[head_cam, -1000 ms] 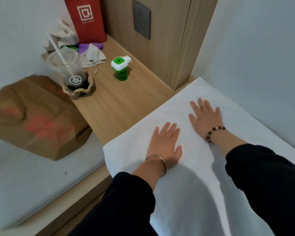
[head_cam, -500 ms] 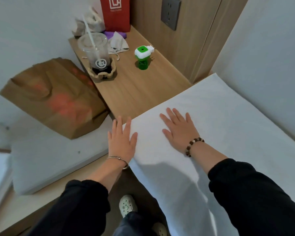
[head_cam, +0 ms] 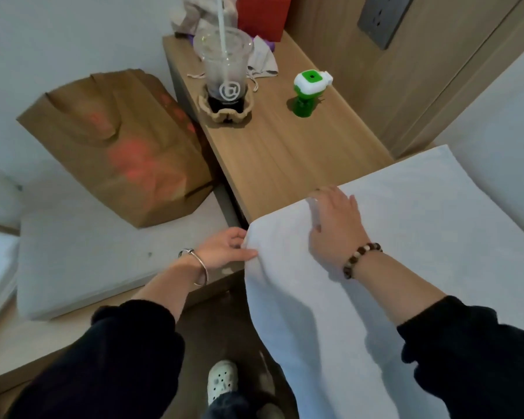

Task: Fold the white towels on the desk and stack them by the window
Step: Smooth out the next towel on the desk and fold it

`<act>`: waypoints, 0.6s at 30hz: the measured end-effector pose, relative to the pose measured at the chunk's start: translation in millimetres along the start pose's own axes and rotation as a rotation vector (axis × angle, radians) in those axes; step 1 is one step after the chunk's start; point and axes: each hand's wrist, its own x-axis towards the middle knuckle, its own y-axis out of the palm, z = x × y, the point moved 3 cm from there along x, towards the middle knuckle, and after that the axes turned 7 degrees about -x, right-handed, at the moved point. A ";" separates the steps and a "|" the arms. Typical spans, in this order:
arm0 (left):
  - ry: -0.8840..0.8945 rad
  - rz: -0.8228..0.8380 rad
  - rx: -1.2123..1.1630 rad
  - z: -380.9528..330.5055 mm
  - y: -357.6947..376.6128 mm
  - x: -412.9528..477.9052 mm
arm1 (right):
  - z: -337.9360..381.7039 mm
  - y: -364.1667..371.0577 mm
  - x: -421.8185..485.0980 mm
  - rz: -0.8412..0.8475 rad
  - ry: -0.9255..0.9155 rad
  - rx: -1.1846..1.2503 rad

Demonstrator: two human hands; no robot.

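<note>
Single head-worn wide-angle view, looking steeply down and forward — close over the desk [head_cam: 285, 158], no second view

Left hand [head_cam: 221, 249] pinching; right hand [head_cam: 336, 225] flat (fingertips maybe curled).

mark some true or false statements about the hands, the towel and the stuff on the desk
1. The left hand pinches the edge of the white towel. True.
2. The plastic cup lies tipped over on the desk. False: it stands upright in a cardboard holder, with a straw in it.
3. The green and white device stands on the towel. False: it stands on bare desk, apart from the towel.
4. The right hand is on top of the towel, near its left edge. True.
5. The brown paper bag sits on the desk. False: it stands beside the desk, on the white surface to the left.
</note>
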 end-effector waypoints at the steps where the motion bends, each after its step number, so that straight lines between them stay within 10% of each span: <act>1: 0.005 0.016 0.142 -1.0 -4.9 0.6 | 10.3 -3.4 10.2 0.068 -0.060 0.071; 9: 0.100 -0.026 0.294 2.2 -26.9 9.3 | 22.9 -10.7 67.2 0.444 -0.201 -0.240; 18: -0.208 0.069 0.451 35.6 -32.9 24.5 | 33.2 -6.0 78.1 0.619 -0.165 -0.465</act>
